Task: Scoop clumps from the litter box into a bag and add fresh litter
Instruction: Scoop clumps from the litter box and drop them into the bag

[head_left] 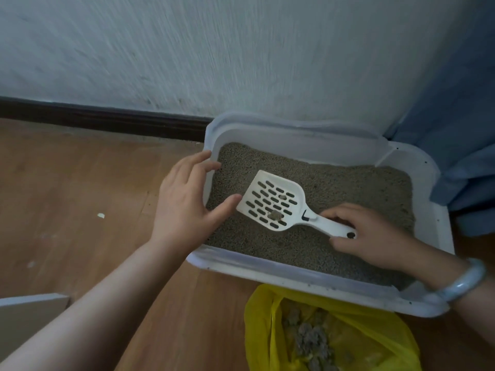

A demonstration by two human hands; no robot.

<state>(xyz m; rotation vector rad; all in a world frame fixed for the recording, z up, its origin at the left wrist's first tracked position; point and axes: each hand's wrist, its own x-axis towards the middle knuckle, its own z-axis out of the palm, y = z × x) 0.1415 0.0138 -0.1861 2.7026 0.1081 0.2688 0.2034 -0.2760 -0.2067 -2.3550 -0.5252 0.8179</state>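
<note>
Yellow bag (332,333) below | right hand (372,234) fingers gripping scoop (276,200) | left hand (187,202) fingers spread on box rim (209,167)

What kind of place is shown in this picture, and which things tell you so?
Probably a room corner in a home with a cat. A white litter box stands on a wooden floor against a pale textured wall, with a blue curtain beside it.

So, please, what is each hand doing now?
Left hand: open, holds nothing, at the box edge.
Right hand: closed on the scoop handle.
</note>
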